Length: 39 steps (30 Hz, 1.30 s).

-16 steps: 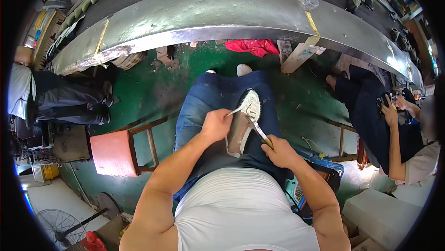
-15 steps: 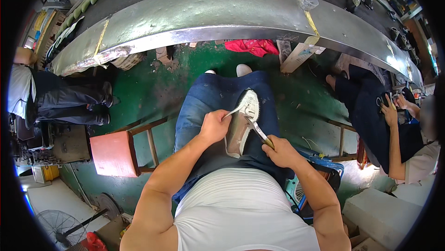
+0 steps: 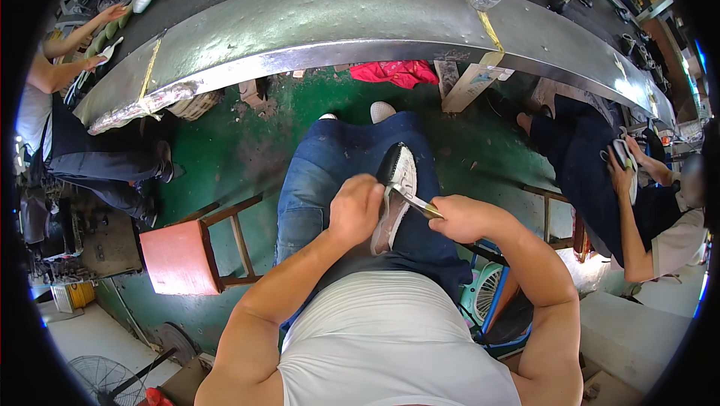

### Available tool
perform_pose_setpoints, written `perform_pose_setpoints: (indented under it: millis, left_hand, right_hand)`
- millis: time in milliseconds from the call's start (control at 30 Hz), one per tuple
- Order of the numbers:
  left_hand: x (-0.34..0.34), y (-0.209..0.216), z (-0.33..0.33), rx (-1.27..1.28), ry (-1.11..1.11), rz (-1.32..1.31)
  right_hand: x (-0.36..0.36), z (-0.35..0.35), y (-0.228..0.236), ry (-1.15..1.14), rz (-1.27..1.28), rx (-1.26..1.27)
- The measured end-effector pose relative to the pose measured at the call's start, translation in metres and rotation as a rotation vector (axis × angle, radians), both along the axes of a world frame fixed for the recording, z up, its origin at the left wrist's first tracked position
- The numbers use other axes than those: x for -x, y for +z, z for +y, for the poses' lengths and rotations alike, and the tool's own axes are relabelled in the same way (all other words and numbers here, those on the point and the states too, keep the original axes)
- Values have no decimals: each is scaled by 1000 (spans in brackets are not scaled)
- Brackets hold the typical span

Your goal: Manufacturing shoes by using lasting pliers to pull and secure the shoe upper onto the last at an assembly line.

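A shoe (image 3: 388,224) lies bottom up on my lap, its toe pointing away from me. Its underside is white toward the toe and brown toward the heel, with a dark edge around the toe. My left hand (image 3: 355,209) is closed at the shoe's left side, gripping its upper edge; the fingertips are partly hidden. In my right hand (image 3: 454,218) is a pair of metal pincers (image 3: 411,198) with a yellowish handle. Their jaws reach across the middle of the shoe, close to my left fingers.
A metal-edged bench (image 3: 300,27) with shoes on its dark top runs ahead. A red-topped stool (image 3: 178,257) stands left, a small green fan (image 3: 484,293) right of my lap. A person handles a shoe (image 3: 627,162) at right; another reaches over the bench at left.
My left hand has come in closer over the shoe, and the pale strip it pinched no longer shows. The pincers now lie flatter across the shoe. The person at left has reached over the bench.
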<state>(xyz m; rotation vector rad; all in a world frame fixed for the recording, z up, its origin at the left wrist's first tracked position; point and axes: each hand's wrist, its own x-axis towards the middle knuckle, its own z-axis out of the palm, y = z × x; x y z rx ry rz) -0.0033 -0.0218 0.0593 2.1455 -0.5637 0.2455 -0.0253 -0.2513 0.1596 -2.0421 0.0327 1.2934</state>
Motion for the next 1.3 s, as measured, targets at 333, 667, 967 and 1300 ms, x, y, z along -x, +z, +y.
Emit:
perform_pose_setpoints:
  millis: [333,667,967,1300]
  left_hand:
    - [-11,-56,9,939,-95,1310]
    - [-16,-45,-19,832,-60,1249]
    - [-25,-32,-35,401,57,1170]
    - [-26,-30,-22,571,-44,1276]
  right_hand:
    - [46,31,-67,-161,-547,33]
    - [62,17,-101,-820,118,-479]
    - [43,-46,-72,-688,378,-599]
    - [7,-60,-49,-391,174,-383]
